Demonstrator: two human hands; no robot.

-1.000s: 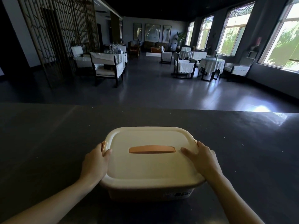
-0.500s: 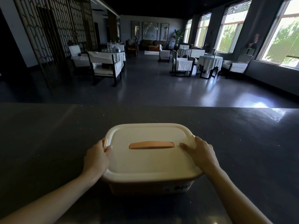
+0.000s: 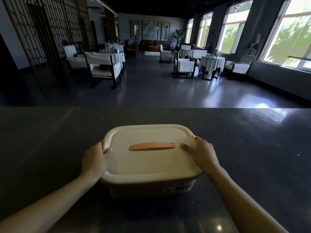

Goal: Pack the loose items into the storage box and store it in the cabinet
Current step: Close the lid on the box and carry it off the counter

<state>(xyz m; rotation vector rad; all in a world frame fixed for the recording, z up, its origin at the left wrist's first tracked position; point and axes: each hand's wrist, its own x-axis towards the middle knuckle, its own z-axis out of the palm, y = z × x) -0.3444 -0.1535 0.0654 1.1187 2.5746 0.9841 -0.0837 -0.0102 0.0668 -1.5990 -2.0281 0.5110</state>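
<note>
A dark, glossy tabletop (image 3: 50, 135), flecked with fine pale specks, carries one thing: a cream storage box (image 3: 148, 167) with its lid on. The box stands between the fingers (image 3: 104, 149) of the left hand (image 3: 95, 159) and those of the right hand (image 3: 201, 153), which grip its two short ends. An orange handle (image 3: 152, 146) lies flat on the lid between the thumbs. Beyond the fingers the surface runs to its far edge, with window glare well right of the right fingers.
</note>
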